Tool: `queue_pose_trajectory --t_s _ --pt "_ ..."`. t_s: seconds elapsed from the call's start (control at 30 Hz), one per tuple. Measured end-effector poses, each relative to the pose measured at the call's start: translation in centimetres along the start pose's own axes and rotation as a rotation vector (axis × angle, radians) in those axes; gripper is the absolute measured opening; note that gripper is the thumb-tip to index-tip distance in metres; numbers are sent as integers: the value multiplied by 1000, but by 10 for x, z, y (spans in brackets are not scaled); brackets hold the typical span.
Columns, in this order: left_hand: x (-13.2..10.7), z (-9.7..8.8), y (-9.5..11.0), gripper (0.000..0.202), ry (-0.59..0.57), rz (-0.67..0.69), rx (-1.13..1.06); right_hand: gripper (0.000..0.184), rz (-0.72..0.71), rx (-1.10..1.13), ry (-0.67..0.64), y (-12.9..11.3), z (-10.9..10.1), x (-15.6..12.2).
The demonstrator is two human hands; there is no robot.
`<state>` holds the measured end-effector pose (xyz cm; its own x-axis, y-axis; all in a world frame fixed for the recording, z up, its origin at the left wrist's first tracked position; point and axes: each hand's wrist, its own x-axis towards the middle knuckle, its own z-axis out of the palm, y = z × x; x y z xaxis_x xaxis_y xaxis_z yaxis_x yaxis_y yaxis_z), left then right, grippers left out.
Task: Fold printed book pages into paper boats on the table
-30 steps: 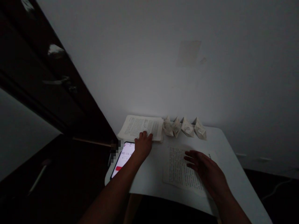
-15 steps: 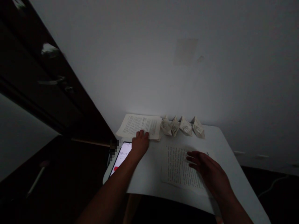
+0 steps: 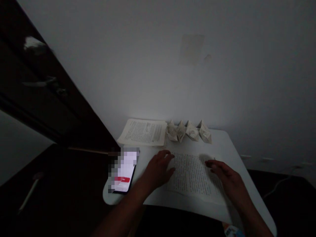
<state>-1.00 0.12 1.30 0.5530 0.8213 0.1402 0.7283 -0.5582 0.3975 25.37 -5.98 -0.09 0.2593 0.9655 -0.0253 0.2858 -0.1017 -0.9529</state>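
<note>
A printed sheet of paper (image 3: 191,174) lies flat on the small white table. At its left edge is my left hand (image 3: 161,166), fingers apart and curved, with nothing held. My right hand (image 3: 225,176) hovers over the sheet's right side, its fingers loosely bent and thumb apart from them; it grips nothing that I can see. Behind the sheet, several folded paper boats (image 3: 192,131) stand in a row along the wall. A stack of printed pages (image 3: 145,133) rests to the left of the boats.
A phone (image 3: 124,171) with a lit screen lies on the table's (image 3: 237,148) left side, partly pixelated. The wall (image 3: 158,65) rises right behind the table. At the left is a dark door (image 3: 46,98) with a handle. A cable (image 3: 277,187) runs at the right.
My left hand has left the stack of pages and moved right and nearer, to the sheet's left edge. My right hand stays over the sheet. The view has shifted slightly.
</note>
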Motion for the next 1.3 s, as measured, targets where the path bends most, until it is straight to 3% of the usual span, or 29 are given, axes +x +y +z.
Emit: queue_pose_trajectory --t_s 0.13,0.27,0.5,0.67,0.77,1.0,1.1,1.3 --pt "-3 11 11 70 -181 192 -105 39 27 -232 78 17 -10 -1" --pt "0 18 10 76 -223 257 -94 41 -2 -282 141 31 -14 1" --pt "1 11 13 51 -237 307 -102 41 5 -230 166 29 -17 6" --pt "-3 9 12 61 -233 330 -108 41 36 -170 201 24 -16 8" --pt "-3 11 12 56 -223 341 -76 42 55 -154 209 22 -17 8" --pt "5 15 6 29 -230 369 -54 43 18 -318 263 32 -36 9" --pt "9 17 2 31 -226 364 -46 44 -58 -414 216 39 -41 11" --pt "21 18 -3 32 -223 345 -31 45 -374 -689 73 51 -32 20"
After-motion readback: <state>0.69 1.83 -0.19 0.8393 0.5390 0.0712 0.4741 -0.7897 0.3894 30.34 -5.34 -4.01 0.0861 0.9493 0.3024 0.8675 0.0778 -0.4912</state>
